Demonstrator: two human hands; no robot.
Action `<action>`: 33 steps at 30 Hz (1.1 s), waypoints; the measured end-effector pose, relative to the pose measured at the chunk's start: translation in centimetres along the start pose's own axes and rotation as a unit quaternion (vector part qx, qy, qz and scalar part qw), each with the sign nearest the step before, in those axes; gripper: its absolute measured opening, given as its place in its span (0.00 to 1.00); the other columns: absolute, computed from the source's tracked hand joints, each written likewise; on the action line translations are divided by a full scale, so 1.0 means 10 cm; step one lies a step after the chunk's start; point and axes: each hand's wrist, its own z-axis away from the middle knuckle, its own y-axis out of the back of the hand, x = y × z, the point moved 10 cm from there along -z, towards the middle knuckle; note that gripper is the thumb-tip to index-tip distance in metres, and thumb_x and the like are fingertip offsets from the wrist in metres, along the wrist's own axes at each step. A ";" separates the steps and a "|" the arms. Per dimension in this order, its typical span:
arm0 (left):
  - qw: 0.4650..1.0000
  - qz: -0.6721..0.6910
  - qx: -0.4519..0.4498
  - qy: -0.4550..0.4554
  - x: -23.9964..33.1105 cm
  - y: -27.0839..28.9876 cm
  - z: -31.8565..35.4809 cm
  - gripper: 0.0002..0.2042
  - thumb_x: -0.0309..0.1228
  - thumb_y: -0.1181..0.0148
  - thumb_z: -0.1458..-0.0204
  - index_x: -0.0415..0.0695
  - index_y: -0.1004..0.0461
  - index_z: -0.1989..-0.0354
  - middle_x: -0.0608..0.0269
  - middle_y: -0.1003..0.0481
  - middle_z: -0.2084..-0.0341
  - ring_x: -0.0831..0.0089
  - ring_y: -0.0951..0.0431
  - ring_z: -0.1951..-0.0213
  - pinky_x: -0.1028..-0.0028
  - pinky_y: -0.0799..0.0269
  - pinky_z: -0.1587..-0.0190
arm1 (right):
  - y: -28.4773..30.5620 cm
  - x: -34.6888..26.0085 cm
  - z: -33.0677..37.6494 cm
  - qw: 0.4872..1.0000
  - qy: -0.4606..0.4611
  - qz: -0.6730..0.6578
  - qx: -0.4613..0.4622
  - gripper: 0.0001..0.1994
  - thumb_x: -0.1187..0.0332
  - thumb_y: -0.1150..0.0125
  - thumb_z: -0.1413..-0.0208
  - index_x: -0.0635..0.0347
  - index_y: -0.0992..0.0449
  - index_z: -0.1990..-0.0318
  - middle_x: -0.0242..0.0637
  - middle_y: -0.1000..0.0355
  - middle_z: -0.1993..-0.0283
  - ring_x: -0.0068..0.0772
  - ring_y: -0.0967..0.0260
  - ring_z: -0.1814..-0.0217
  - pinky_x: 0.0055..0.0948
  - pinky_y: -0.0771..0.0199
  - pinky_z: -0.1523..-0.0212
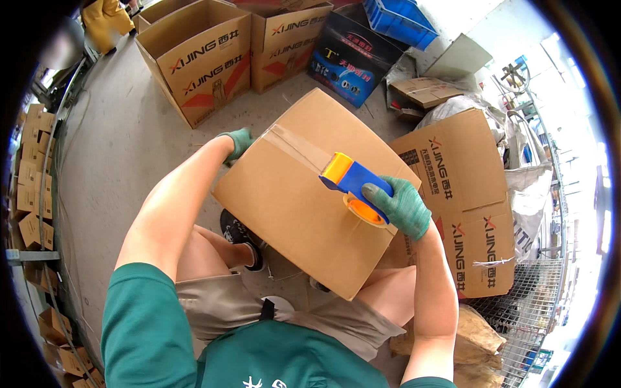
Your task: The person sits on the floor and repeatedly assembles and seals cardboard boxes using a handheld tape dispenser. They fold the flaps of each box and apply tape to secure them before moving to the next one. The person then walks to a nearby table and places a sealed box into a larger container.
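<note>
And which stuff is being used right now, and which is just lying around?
In use, it seems:
brown carton, left hand at its edge
blue tape dispenser, in the right hand
clear tape strip

Lying around, apparently:
open carton
black box
blue crate

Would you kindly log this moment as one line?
left hand: at carton edge; right hand: gripping tape dispenser; clear tape: along carton top

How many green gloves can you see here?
2: one on the left hand, at the left edge of the plain carton; one on the right hand, gripping the tape dispenser. Others could be hidden.
</note>
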 end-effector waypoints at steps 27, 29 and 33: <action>0.767 -0.546 0.039 -0.334 1.85 -0.37 1.37 0.33 0.57 0.42 0.45 0.66 0.32 0.29 0.48 0.54 0.21 0.36 0.58 0.22 0.34 0.69 0.24 | 0.83 1.43 1.36 0.968 -0.151 0.203 0.011 0.29 0.48 0.33 0.44 0.57 0.25 0.41 0.47 0.18 0.54 0.42 0.19 0.53 0.39 0.20 0.49; 0.758 -0.534 0.024 -0.373 1.91 -0.55 1.39 0.32 0.52 0.43 0.44 0.66 0.32 0.29 0.49 0.54 0.21 0.36 0.59 0.22 0.34 0.71 0.25 | 0.62 1.41 1.25 0.976 -0.169 0.138 -0.012 0.30 0.49 0.33 0.43 0.55 0.26 0.38 0.46 0.18 0.52 0.42 0.19 0.51 0.39 0.21 0.47; 0.711 -0.480 -0.016 -0.513 2.39 -1.43 1.63 0.32 0.56 0.45 0.43 0.67 0.34 0.27 0.56 0.53 0.20 0.41 0.63 0.20 0.33 0.79 0.25 | 0.48 1.37 1.22 0.975 -0.183 0.125 -0.017 0.29 0.50 0.35 0.42 0.53 0.27 0.36 0.46 0.19 0.48 0.45 0.20 0.46 0.42 0.22 0.44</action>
